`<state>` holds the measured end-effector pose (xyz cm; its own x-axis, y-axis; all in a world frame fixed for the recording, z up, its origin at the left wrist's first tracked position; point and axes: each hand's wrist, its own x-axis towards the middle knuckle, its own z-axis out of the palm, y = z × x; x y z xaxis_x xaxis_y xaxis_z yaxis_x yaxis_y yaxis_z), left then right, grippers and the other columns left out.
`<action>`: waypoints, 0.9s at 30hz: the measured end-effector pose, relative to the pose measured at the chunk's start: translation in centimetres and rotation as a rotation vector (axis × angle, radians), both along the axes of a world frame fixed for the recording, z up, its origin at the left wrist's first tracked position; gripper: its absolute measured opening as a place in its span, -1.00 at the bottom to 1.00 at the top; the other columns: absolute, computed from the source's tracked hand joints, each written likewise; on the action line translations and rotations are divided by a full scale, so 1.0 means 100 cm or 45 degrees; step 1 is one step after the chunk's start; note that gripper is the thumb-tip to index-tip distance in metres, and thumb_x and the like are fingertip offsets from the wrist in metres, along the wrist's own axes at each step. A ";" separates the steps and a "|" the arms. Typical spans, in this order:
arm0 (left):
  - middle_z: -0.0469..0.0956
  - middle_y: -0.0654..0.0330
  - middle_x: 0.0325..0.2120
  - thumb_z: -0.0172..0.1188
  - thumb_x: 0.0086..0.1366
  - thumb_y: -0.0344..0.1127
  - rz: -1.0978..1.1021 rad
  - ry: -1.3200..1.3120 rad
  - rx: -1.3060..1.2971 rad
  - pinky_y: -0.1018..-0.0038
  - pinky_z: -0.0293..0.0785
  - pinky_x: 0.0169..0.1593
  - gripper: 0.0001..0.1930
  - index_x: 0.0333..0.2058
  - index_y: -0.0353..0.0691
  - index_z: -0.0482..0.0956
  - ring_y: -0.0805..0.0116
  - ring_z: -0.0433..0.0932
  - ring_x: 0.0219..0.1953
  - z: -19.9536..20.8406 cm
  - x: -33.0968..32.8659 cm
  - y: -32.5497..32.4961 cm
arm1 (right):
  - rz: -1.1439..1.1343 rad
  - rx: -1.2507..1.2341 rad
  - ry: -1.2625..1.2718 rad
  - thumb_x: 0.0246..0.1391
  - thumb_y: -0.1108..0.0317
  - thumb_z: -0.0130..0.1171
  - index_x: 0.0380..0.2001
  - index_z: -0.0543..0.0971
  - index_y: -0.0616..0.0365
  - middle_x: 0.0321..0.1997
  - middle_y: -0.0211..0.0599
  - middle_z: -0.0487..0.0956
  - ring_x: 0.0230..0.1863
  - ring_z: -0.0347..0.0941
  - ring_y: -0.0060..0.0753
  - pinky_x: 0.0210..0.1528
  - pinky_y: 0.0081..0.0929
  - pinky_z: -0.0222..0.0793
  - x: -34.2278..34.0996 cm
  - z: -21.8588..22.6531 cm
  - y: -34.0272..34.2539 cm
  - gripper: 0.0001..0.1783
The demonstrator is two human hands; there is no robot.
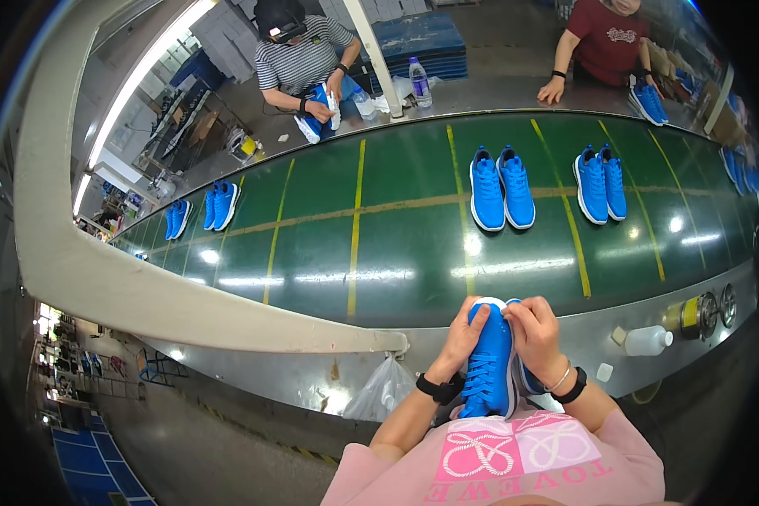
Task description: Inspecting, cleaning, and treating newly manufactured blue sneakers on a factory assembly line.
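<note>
Close to my body at the near edge of the work surface is a blue sneaker (486,358) with a white sole, its toe pointing away from me and its laces toward my shirt. My left hand (458,339) is wrapped round its left side near the toe, thumb on the upper. At the right edge of the toe, my right hand (538,334) has thumb and fingertips pinched together; whatever is between them is too small to make out. Part of a second blue sneaker (529,381) shows beneath my right wrist, mostly hidden.
A green conveyor belt (405,244) with yellow lines carries several pairs of blue sneakers (503,190). A pale frame bar (253,325) crosses at left. A white bottle (648,341) stands right, near a metal tin (691,314). Across the belt, two people work; one handles a shoe.
</note>
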<state>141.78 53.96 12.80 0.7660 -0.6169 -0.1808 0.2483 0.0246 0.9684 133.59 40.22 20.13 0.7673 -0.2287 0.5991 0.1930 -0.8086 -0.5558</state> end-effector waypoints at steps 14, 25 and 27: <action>0.54 0.26 -0.27 0.05 0.39 0.14 -0.035 0.064 0.033 0.55 0.43 -0.10 -0.54 -0.05 -0.17 0.47 0.54 0.46 -0.20 0.016 0.005 -0.009 | 0.012 -0.053 -0.034 -0.11 0.56 0.27 -0.38 0.58 0.13 -0.42 -0.26 0.46 -0.41 0.44 -0.19 -0.39 -0.32 0.39 0.005 0.007 -0.013 -0.84; 0.53 0.21 -0.23 -0.01 0.42 0.10 0.007 0.182 0.045 0.52 0.41 -0.03 -0.56 -0.03 -0.17 0.47 0.49 0.47 -0.17 -0.020 0.006 -0.013 | 0.012 0.051 0.033 -0.08 0.54 0.27 -0.40 0.59 0.13 -0.44 -0.24 0.44 -0.39 0.44 -0.16 -0.38 -0.31 0.39 0.011 -0.014 -0.015 -0.88; 0.52 0.24 -0.22 0.00 0.41 0.11 -0.037 0.136 -0.011 0.54 0.41 -0.04 -0.55 -0.03 -0.17 0.46 0.52 0.45 -0.17 -0.019 0.006 -0.019 | -0.003 0.051 0.025 -0.07 0.54 0.26 -0.39 0.59 0.16 -0.45 -0.24 0.43 -0.40 0.43 -0.16 -0.39 -0.32 0.38 0.026 -0.013 -0.016 -0.88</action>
